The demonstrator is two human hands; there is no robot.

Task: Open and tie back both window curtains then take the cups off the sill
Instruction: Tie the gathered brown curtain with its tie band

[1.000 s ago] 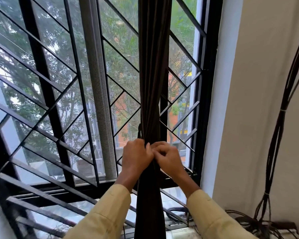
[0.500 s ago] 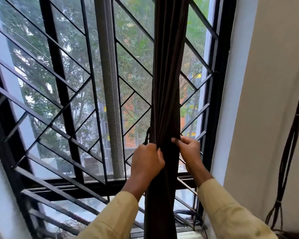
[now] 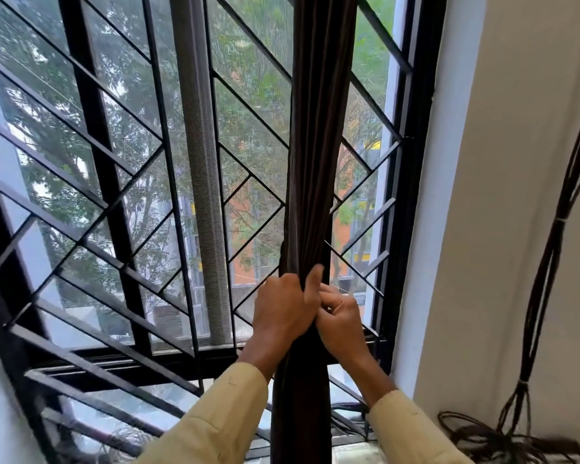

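The curtain (image 3: 318,162) is gathered into one narrow, dark brown vertical bundle in front of the right part of the window, running from the top edge of the view to the bottom edge. It hangs against the black grille (image 3: 114,209) of diagonal bars.

Left hand (image 3: 283,313): wrapped around the bundle from the left side at mid-height. The fingers are curled tight around the fabric and the thumb points upward along the folds, pressed against them.

Right hand (image 3: 340,318): positioned just right of the bundle, touching the left hand at the thumb. The fingers are curled inward and close together. Whether they pinch fabric or a tie cannot be told; the fingertips are partly hidden behind the left thumb.

Both forearms rise from the bottom of the view in tan sleeves (image 3: 221,420), one on each side of the bundle.

A grey vertical post (image 3: 198,162) stands behind the grille, left of the curtain. On the cream wall (image 3: 503,229) to the right, a bundle of dark cables (image 3: 549,256) runs downward and ends in a loose coil at the lower right corner
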